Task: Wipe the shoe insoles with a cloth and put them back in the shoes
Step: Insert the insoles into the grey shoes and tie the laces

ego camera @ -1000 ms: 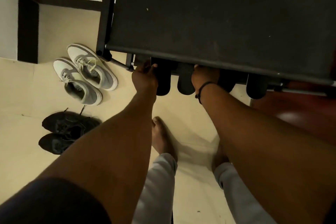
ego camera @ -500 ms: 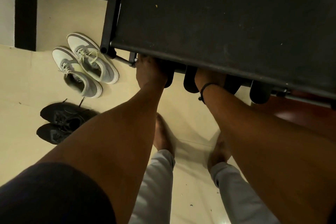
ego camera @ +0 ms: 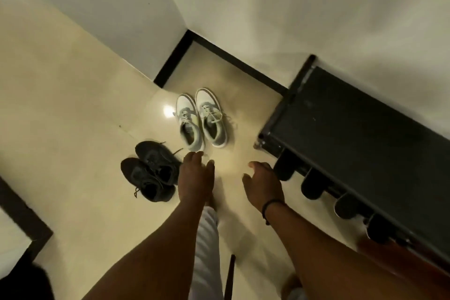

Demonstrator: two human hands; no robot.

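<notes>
Hanging over the floor [ego camera: 73, 109] with nothing in them, both hands are empty and loose-fingered: the left hand [ego camera: 194, 178] has its fingers stretched forward and close together, the right hand [ego camera: 264, 184] has its fingers relaxed and slightly spread, with a black band [ego camera: 271, 204] round the wrist. The two hands are near each other but apart. Beyond the left hand's fingertips stands a pair of white-and-grey shoes [ego camera: 202, 119], side by side and touching, toes toward the corner where two walls meet, laces loose. To the left of that hand lies a pair of black shoes [ego camera: 151, 173], one partly overlapping the other, their openings facing the person. Whether any insole sits inside these shoes cannot be told; the openings are dark. No cloth can be made out. Along the right wall stands a black rack [ego camera: 353, 143] with a flat dark top, and from under its front edge the rounded toes of dark footwear [ego camera: 314, 184] stick out in a row. The right hand is just beside the rack's near-left corner, not touching it. Below the hands a pale trouser leg [ego camera: 207, 246] shows.
</notes>
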